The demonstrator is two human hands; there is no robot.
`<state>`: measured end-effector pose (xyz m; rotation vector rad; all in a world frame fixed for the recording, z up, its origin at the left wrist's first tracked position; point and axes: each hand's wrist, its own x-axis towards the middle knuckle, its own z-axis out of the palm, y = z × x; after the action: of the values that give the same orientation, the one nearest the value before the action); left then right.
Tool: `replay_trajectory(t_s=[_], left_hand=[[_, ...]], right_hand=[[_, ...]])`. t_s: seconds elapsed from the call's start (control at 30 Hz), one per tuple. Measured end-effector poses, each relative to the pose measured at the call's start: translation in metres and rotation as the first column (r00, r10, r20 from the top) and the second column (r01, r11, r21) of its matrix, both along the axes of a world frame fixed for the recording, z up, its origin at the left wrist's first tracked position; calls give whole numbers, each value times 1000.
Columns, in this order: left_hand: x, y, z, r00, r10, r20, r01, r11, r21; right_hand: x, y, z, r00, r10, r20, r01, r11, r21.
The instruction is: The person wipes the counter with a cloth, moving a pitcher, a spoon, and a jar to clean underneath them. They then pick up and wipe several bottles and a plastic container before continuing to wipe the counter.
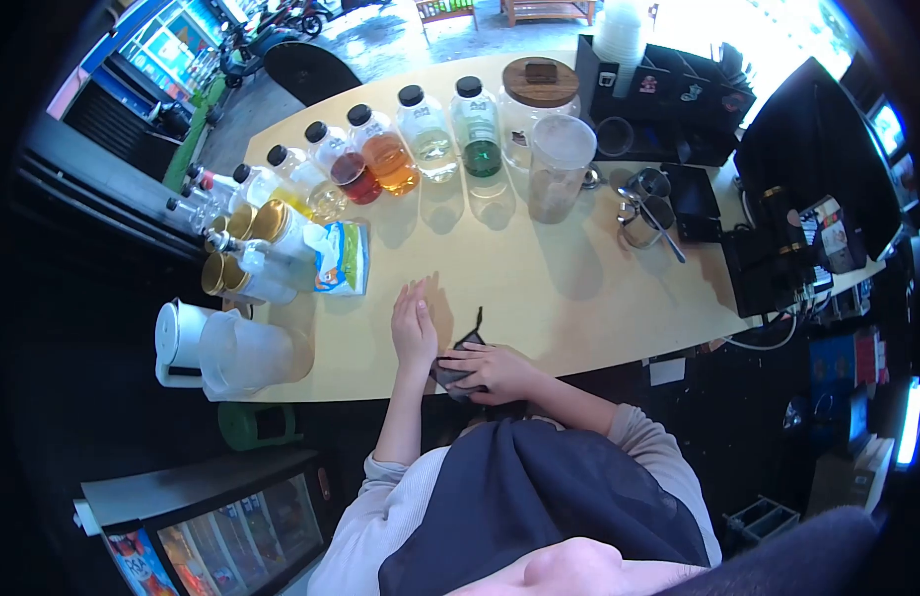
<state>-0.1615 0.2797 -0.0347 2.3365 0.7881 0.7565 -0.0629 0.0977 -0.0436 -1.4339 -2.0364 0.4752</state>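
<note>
My left hand (413,330) rests on its edge on the pale wooden counter (569,308), fingers stretched out and holding nothing. Just to its right lies a small dark cloth (446,377) at the counter's near edge, with a thin dark strip sticking up from it. My right hand (493,372) lies over this cloth, fingers spread and pointing left, so part of it is hidden. Beyond my left hand stands a soft tissue pack (342,258) in blue, white and green.
Several black-capped bottles of coloured liquid (387,164) line the far side. Gold-lidded jars (286,228) and plastic pitchers (243,353) stand left. A tall clear container (559,174), metal cups with a spoon (646,223) and a dark monitor (827,159) are to the right.
</note>
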Motion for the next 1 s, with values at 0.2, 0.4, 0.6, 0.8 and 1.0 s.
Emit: replay_trajectory(t_s=[0.2, 0.4, 0.6, 0.8, 1.0], left_hand=[[29, -19, -5, 989, -146, 14, 146, 989, -15], [42, -23, -4, 982, -185, 31, 186, 982, -23], [41, -22, -8, 982, -185, 28, 186, 982, -39], [43, -28, -8, 979, -202, 33, 204, 978, -52], [43, -20, 0, 973, -228, 31, 229, 973, -28]], right_hand=[[34, -79, 6, 970, -234, -68, 233, 972, -23], [71, -145, 10, 810, -586, -19, 585, 810, -40], [93, -144, 0, 471, -881, 34, 882, 472, 2], [85, -81, -1, 460, -884, 87, 881, 466, 74], [83, -100, 2, 768, -640, -20, 640, 768, -8]])
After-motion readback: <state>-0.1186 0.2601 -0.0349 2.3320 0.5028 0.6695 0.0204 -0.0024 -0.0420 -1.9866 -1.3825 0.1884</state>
